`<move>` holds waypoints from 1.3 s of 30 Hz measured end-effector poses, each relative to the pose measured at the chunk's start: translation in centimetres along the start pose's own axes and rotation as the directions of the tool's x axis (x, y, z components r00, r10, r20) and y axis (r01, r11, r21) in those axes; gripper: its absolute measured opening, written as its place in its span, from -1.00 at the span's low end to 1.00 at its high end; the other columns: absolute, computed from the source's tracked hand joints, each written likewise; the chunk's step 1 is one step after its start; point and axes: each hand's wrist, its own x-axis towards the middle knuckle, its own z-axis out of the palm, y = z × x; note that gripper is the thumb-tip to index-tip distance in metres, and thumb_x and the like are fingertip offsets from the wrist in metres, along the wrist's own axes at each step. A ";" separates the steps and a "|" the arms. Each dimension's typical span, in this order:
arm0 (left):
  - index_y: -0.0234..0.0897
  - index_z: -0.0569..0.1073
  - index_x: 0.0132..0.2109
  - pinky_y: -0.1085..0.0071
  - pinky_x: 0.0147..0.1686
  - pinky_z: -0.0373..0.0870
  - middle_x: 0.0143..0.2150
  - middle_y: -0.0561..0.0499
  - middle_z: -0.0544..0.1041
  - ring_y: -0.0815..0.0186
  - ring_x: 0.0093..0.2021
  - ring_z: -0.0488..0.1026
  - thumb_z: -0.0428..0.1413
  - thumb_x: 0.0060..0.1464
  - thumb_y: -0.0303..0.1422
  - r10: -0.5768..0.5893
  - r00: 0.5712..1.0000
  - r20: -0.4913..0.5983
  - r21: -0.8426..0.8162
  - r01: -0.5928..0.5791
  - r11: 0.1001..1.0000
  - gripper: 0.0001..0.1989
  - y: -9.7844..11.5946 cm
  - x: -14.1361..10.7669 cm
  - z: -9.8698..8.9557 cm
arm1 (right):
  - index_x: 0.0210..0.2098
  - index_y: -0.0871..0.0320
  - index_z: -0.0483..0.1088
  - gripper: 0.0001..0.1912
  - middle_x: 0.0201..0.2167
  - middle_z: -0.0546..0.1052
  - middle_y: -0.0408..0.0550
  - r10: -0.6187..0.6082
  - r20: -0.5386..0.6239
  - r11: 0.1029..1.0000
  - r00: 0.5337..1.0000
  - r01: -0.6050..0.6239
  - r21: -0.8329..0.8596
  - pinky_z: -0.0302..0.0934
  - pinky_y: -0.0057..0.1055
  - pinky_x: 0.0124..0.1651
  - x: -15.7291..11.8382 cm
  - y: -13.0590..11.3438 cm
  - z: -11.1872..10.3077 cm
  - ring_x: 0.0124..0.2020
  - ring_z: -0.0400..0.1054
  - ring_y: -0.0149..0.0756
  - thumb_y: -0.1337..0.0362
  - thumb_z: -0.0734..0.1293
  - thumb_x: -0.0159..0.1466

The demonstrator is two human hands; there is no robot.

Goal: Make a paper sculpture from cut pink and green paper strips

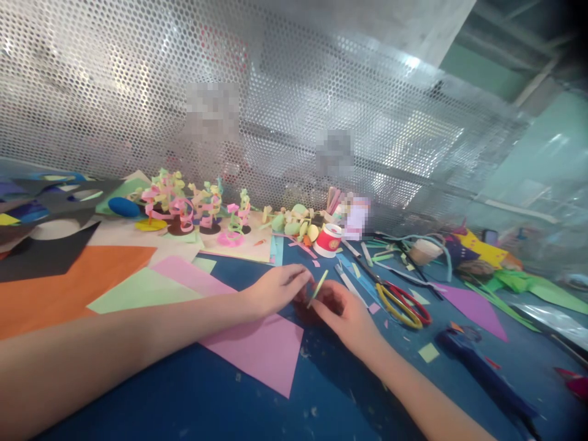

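Note:
Over the blue table, both hands come together near the middle. A thin light-green paper strip (318,288) stands up between the thumb and fingers of my right hand (345,312), which is closed on it. My left hand (276,289) is bent with its fingertips pressed together right beside the strip; what they hold, if anything, is hidden. Beneath my left wrist lies a pink paper sheet (261,355), with a light-green sheet (142,293) overlapping it to the left.
Scissors with yellow and red handles (399,306) and a blue glue gun (487,367) lie to the right. Behind are a red-and-white cup (327,240) and curled paper figures (184,214). Orange paper (55,288) is at left; a perforated metal screen (275,110) stands behind.

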 end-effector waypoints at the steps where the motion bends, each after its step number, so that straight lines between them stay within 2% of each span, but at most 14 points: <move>1: -0.26 0.37 -0.25 0.40 -0.33 0.40 -0.44 0.05 0.43 0.34 -0.40 0.42 -0.17 0.19 -0.16 -0.014 1.000 -0.006 -0.039 0.014 0.999 -0.68 0.0 0.0 0.0 | -0.25 0.13 0.30 -0.84 -0.46 0.38 -0.16 0.003 -0.022 1.000 1.000 -0.003 0.014 0.20 -0.42 -0.36 0.0 0.2 0.0 -0.44 0.28 -0.35 0.31 0.23 0.14; 4: -0.28 0.39 -0.26 0.39 -0.33 0.43 -0.46 0.05 0.39 0.33 -0.38 0.42 -0.16 0.18 -0.13 -0.041 0.995 -0.089 -0.168 0.026 0.985 -0.64 0.0 0.0 0.1 | -0.30 0.12 0.20 -0.89 -0.50 0.31 -0.19 0.022 -0.108 0.998 0.994 -0.016 0.056 0.19 -0.43 -0.38 0.1 0.8 -0.1 -0.48 0.24 -0.38 0.34 0.12 0.16; 7: -0.32 0.39 -0.33 0.36 -0.29 0.45 -0.46 0.04 0.38 0.34 -0.38 0.42 -0.15 0.17 -0.12 -0.081 0.961 -0.264 -0.282 0.003 0.959 -0.61 0.3 0.4 -0.4 | -0.35 0.09 0.10 -0.88 -0.54 0.26 -0.22 0.040 -0.175 0.997 0.984 -0.029 0.065 0.19 -0.44 -0.43 0.2 1.3 -0.2 -0.53 0.21 -0.39 0.32 -0.01 0.21; 10: -0.34 0.37 -0.39 0.35 -0.33 0.46 -0.52 0.04 0.36 0.34 -0.43 0.41 -0.13 0.17 -0.19 -0.152 0.923 -0.353 -0.348 0.021 0.937 -0.66 1.4 0.9 -1.7 | -0.35 0.09 0.15 -0.88 -0.51 0.30 -0.18 0.025 -0.176 1.000 0.984 -0.027 -0.009 0.21 -0.37 -0.38 0.2 1.4 -0.6 -0.49 0.25 -0.35 0.29 0.03 0.20; 14: -0.34 0.39 -0.38 0.33 -0.33 0.46 -0.52 0.02 0.41 0.33 -0.45 0.42 -0.12 0.17 -0.18 -0.093 0.941 -0.325 -0.278 -0.001 0.961 -0.65 3.5 0.5 -4.4 | -0.25 0.09 0.36 -0.78 -0.29 0.39 -0.07 -0.025 -0.073 0.985 0.997 0.013 -0.173 0.22 -0.26 -0.19 -0.3 0.7 -1.4 -0.31 0.31 -0.23 0.21 0.28 0.08; 18: -0.33 0.38 -0.36 0.32 -0.32 0.45 -0.52 0.01 0.42 0.33 -0.44 0.42 -0.13 0.16 -0.14 -0.042 0.918 -0.393 -0.250 -0.063 0.966 -0.63 4.2 -0.7 -6.4 | -0.04 0.07 0.34 -0.50 -0.09 0.34 0.02 -0.055 0.131 0.888 0.990 0.108 -0.447 0.18 -0.18 -0.03 -0.7 0.2 -1.5 -0.09 0.28 -0.12 0.01 0.34 0.07; 20: -0.33 0.38 -0.35 0.32 -0.32 0.44 -0.51 0.01 0.42 0.32 -0.43 0.42 -0.16 0.16 -0.11 -0.061 0.908 -0.413 -0.246 -0.047 0.968 -0.61 3.9 -1.3 -7.0 | -0.03 0.09 0.32 -0.47 -0.08 0.34 0.04 -0.076 0.176 0.837 0.981 0.159 -0.523 0.16 -0.17 0.01 -0.8 0.2 -1.3 -0.06 0.27 -0.11 0.00 0.35 0.06; 22: -0.31 0.41 -0.32 0.33 -0.30 0.42 -0.48 0.00 0.43 0.29 -0.39 0.43 -0.16 0.14 -0.07 -0.074 0.938 -0.339 -0.126 0.033 0.991 -0.58 3.6 -2.1 -7.7 | -0.06 0.09 0.32 -0.53 -0.11 0.35 0.03 -0.093 0.182 0.821 0.979 0.179 -0.543 0.17 -0.19 0.01 -0.8 0.2 -1.1 -0.06 0.28 -0.13 0.04 0.35 0.08; 24: -0.29 0.46 -0.30 0.35 -0.26 0.38 -0.40 -0.03 0.48 0.25 -0.31 0.44 -0.08 0.08 -0.02 -0.098 0.980 -0.172 0.159 0.126 0.979 -0.57 3.8 -3.3 -8.5 | -0.09 0.09 0.32 -0.61 -0.12 0.35 0.01 -0.099 0.183 0.824 0.978 0.183 -0.537 0.19 -0.23 0.00 -0.9 0.1 -1.0 -0.07 0.28 -0.16 0.08 0.32 0.12; 25: -0.26 0.49 -0.28 0.35 -0.22 0.35 -0.32 -0.04 0.50 0.22 -0.26 0.44 -0.02 0.02 0.00 -0.120 0.990 -0.073 0.327 0.138 0.935 -0.58 4.2 -4.0 -8.9 | -0.10 0.09 0.32 -0.64 -0.12 0.35 0.01 -0.102 0.182 0.826 0.978 0.185 -0.532 0.19 -0.24 -0.01 -0.9 0.1 -0.9 -0.08 0.28 -0.18 0.10 0.32 0.13; 27: -0.16 0.50 -0.16 0.36 -0.13 0.29 -0.14 -0.04 0.49 0.18 -0.12 0.40 0.05 -0.05 0.02 -0.168 0.980 0.103 0.549 0.084 0.832 -0.58 5.2 -5.6 -9.7 | -0.12 0.09 0.31 -0.67 -0.12 0.35 0.00 -0.104 0.180 0.831 0.978 0.185 -0.525 0.19 -0.25 -0.02 -1.0 0.0 -0.9 -0.09 0.28 -0.19 0.13 0.31 0.14; 29: -0.04 0.38 0.06 0.33 -0.05 0.23 0.06 -0.03 0.39 0.11 0.02 0.32 0.15 -0.17 0.01 -0.256 0.932 0.257 0.652 0.028 0.757 -0.40 6.3 -7.1 -10.3 | -0.14 0.09 0.31 -0.69 -0.13 0.35 0.00 -0.096 0.172 0.835 0.980 0.174 -0.522 0.20 -0.24 -0.03 -1.0 -0.1 -0.8 -0.10 0.29 -0.19 0.14 0.31 0.14; 32: -0.03 0.27 0.16 0.30 -0.04 0.22 0.13 -0.08 0.30 0.01 0.11 0.22 0.26 -0.35 -0.06 -0.329 0.891 0.313 0.736 -0.008 0.677 -0.16 7.0 -8.8 -10.4 | -0.15 0.10 0.33 -0.68 -0.14 0.36 0.01 -0.093 0.153 0.837 0.984 0.161 -0.523 0.21 -0.21 -0.05 -0.8 0.0 -0.7 -0.12 0.30 -0.16 0.13 0.33 0.13; 39: -0.09 0.36 0.03 0.38 -0.14 0.25 0.00 -0.04 0.34 0.09 0.00 0.27 0.29 -0.35 -0.21 -0.295 0.897 0.330 0.731 -0.045 0.681 -0.32 6.3 -9.2 -9.9 | -0.23 0.13 0.37 -0.69 -0.25 0.40 -0.01 -0.172 0.058 0.842 0.983 0.177 -0.509 0.21 -0.18 -0.09 1.5 0.6 0.0 -0.18 0.32 -0.15 0.07 0.34 0.11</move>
